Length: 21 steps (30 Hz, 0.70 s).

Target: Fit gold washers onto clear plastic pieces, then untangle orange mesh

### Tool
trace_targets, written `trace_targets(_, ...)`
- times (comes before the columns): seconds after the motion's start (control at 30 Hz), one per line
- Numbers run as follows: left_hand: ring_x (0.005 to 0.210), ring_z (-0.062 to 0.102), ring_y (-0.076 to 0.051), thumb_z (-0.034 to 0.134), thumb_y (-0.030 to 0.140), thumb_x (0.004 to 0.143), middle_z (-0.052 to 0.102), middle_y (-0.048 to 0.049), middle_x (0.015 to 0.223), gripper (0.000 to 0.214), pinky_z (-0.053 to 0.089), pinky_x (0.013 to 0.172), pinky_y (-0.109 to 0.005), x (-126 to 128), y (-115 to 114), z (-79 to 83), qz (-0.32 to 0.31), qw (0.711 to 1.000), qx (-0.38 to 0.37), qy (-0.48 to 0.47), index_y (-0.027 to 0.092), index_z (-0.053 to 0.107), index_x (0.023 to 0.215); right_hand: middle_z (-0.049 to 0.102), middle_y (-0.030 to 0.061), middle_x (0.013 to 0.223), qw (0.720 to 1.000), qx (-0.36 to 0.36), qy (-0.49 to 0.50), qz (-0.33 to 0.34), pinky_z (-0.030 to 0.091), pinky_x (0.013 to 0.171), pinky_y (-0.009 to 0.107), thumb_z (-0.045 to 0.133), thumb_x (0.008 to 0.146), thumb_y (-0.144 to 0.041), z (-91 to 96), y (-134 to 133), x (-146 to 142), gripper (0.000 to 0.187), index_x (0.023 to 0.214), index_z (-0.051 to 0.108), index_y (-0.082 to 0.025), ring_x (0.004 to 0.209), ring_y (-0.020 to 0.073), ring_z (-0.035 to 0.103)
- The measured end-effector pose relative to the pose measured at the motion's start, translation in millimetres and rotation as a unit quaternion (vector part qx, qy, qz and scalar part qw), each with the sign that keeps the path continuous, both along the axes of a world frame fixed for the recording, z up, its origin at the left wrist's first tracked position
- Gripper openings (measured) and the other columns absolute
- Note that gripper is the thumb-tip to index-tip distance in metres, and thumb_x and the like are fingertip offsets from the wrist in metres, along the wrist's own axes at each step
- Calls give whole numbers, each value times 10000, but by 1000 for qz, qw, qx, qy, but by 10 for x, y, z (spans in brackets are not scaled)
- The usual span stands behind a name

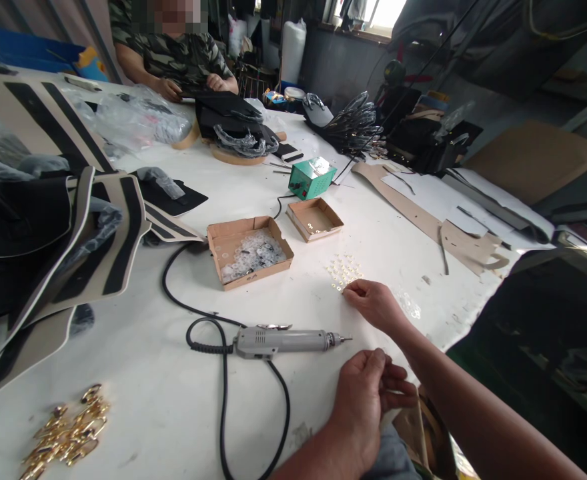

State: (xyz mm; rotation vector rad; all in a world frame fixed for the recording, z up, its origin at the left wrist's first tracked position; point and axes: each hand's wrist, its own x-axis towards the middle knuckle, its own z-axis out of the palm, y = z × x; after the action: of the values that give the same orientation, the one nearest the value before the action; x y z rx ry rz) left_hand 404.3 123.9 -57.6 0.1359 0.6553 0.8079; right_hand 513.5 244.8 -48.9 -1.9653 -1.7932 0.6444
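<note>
1. Rings. Small gold-coloured rings (344,270) lay scattered on the white table (148,373), on my side of the small box (326,233), which held a few more.
2. Right hand. My right hand (373,303) reached to the near edge of the rings, fingertips drawn together; whether they gripped a ring, I could not tell.
3. Left hand. My left hand (363,393) hung by the table edge, thumb against the forefinger, other fingers loosely curled; whether it held anything, I could not tell.
4. Step. I judged the step to be picking at single rings; the next move called for a fine pinch that left the neighbours undisturbed.
5. Driver. The grey driver (283,340) lay on the table, bit towards my hands, touched by neither.
6. Limits. My right fingers covered their own point of contact, and the left palm was mostly hidden. The clear bits (409,303) beyond my right wrist were too faint to identify. The lower edge cut off the cable (223,407).
</note>
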Motion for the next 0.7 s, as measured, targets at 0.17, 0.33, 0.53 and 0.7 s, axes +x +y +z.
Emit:
trace_targets(0.17, 652, 656, -173, 581, 380, 904, 648, -85, 810, 273, 559, 628, -297, -19, 10, 32, 1, 1000, -9, -3, 111, 553, 867, 632, -21, 686, 999, -4, 37, -11, 402, 602, 260, 611, 872, -417, 143, -94, 38, 245, 816, 713, -202, 649, 151, 543)
trace_targets(0.33, 612, 657, -177, 515, 308, 935, 640, -75, 759, 218, 552, 585, -294, -24, 14, 98, 18, 998, -60, -30, 112, 548, 848, 651, -8, 728, 997, -19, 67, -41, 434, 612, 270, 615, 887, -514, 200, -473, 227, 314, 888, 706, -213, 683, 173, 569)
trace_targets(0.53, 614, 664, -161, 530, 280, 962, 656, -79, 746, 223, 587, 620, -295, -229, 225, 411, 71, 984, -130, -103, 105, 578, 832, 681, 29, 806, 994, -11, 106, -27, 468, 641, 285, 598, 889, -471, -106, -950, 362, 280, 896, 712, -216, 748, 205, 620)
trace_targets(0.7, 748, 700, -150, 568, 170, 953, 693, -77, 837, 92, 623, 754, -296, -671, 802, 569, 184, 982, -32, -21, 115, 591, 883, 641, 16, 826, 996, 57, 34, 63, 451, 664, 287, 604, 916, -412, -161, -975, 324, 252, 1072, 746, -274, 672, 160, 577)
